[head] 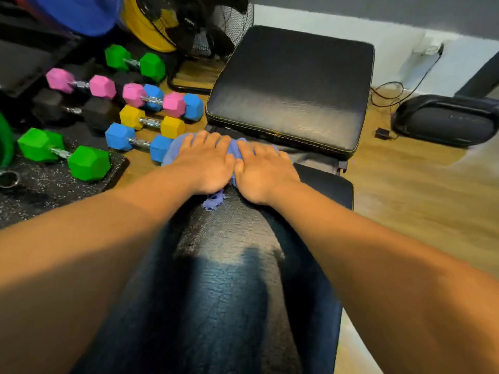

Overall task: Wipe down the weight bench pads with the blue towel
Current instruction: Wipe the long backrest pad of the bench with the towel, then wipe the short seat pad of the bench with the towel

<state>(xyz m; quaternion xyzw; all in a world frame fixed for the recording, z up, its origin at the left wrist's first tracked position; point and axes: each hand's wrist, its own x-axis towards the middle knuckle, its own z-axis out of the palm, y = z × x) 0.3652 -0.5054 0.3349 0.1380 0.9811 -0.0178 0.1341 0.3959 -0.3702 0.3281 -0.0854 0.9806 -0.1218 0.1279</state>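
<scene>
The long black back pad (229, 279) of the weight bench runs from under me toward the far end. Beyond a gap lies the square black seat pad (291, 87). The blue towel (213, 202) is bunched at the far end of the long pad, mostly covered by my hands, with a frayed corner showing near my wrists. My left hand (205, 163) and my right hand (263, 172) lie side by side, palms down, pressing the towel onto the pad.
Several coloured hex dumbbells (151, 121) lie on the floor left of the bench, on and beside a black mat (40, 190). A black fan (199, 25) stands behind them. A black speaker (445, 118) and cable (386, 94) sit on the wooden floor at right.
</scene>
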